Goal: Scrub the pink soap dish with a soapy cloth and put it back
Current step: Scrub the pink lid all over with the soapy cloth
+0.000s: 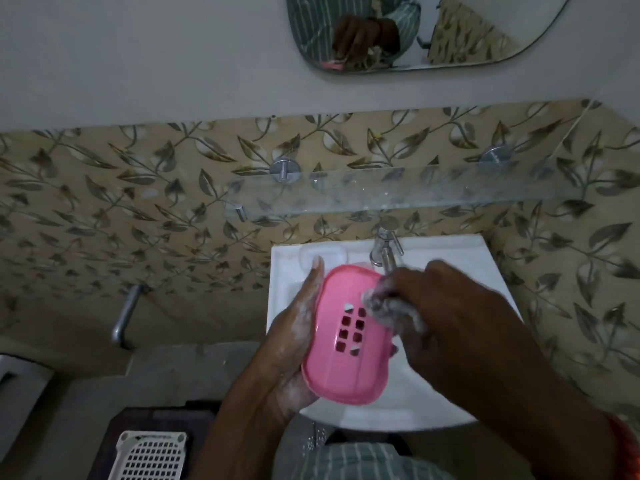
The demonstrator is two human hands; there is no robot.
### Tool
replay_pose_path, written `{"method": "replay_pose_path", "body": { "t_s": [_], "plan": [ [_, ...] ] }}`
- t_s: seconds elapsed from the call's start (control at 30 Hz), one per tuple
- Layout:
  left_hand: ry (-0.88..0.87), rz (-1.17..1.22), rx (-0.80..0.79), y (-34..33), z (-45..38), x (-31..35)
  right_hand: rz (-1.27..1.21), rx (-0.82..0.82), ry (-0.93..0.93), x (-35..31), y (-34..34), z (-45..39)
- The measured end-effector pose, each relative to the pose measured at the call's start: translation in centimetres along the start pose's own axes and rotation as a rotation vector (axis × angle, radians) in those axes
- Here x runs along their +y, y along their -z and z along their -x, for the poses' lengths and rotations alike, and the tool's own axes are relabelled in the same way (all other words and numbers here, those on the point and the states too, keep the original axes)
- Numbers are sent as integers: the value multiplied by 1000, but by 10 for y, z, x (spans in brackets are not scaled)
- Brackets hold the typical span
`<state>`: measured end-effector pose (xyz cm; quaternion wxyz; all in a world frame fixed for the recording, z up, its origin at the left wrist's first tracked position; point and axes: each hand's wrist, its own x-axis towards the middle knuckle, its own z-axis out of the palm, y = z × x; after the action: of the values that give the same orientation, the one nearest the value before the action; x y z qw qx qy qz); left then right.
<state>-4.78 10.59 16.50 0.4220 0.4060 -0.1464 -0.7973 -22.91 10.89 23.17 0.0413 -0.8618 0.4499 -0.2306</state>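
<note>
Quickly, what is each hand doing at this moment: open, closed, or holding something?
Left hand: closed around the pink soap dish, holding it over the sink.
Right hand: closed on the soapy cloth, pressing it on the dish.

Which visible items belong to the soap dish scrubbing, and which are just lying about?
In use: pink soap dish, soapy cloth, left hand, right hand, sink, tap.

Lying about: glass shelf, mirror, white basket, wall spout.

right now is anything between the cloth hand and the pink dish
Nothing visible. The right hand presses the grey soapy cloth straight onto the pink plastic soap dish, which the left hand holds over the white basin.
</note>
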Motion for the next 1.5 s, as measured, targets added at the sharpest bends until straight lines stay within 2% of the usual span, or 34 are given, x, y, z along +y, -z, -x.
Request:
{"method": "replay_pose_path", "body": {
  "t_s": [0.1, 0.2, 0.27, 0.33, 0.4, 0.47, 0.53, 0.6, 0.67, 0.73, 0.83, 0.87, 1.03, 1.13, 1.23, 1.37, 1.5],
  "plan": [
    [-18, 35, 21, -2, 2, -2, -73, 56, 13, -1, -1, -4],
    [-42, 67, 56, 1, 0, 8, -195, -43, 83, -16, -13, 16],
    [-64, 87, 26, 4, 1, 13, -277, -40, 102, -26, -17, 26],
    [-60, 115, -34, 4, 4, 13, -554, 46, -43, -31, -20, 26],
    [-95, 152, -157, 3, 6, 13, -881, 264, -267, -32, -24, 26],
    [-144, 225, -237, 6, 5, 9, -933, 517, -436, -29, -28, 26],
    [-63, 274, -255, 8, 0, 4, -981, 556, -554, -25, -35, 29],
    [-67, 169, -119, 7, -6, -4, -1080, 481, -585, -26, -41, 31],
    [-207, -41, 50, 3, -12, -10, -1078, 417, -555, -29, -45, 32],
    [-339, -162, 134, -4, -13, -15, -1018, 423, -502, -32, -45, 31],
    [-348, -335, 172, -6, -11, -20, -948, 472, -477, -31, -47, 31],
    [-321, -366, 139, -9, -7, -18, -935, 482, -466, -31, -48, 30],
    [-68, -147, -158, -6, 17, -4, -469, 398, -161, -16, -52, 31],
    [-39, -90, -250, 5, 19, 1, -235, 333, -194, -9, -52, 26],
    [-12, -38, -244, 8, 12, 3, -223, 272, -250, -15, -58, 22],
    [49, 115, -232, 4, -4, -1, -432, 150, -79, -40, -69, 33],
    [93, 185, -253, 1, -8, -3, -417, 61, 9, -36, -68, 26]
  ]
}}
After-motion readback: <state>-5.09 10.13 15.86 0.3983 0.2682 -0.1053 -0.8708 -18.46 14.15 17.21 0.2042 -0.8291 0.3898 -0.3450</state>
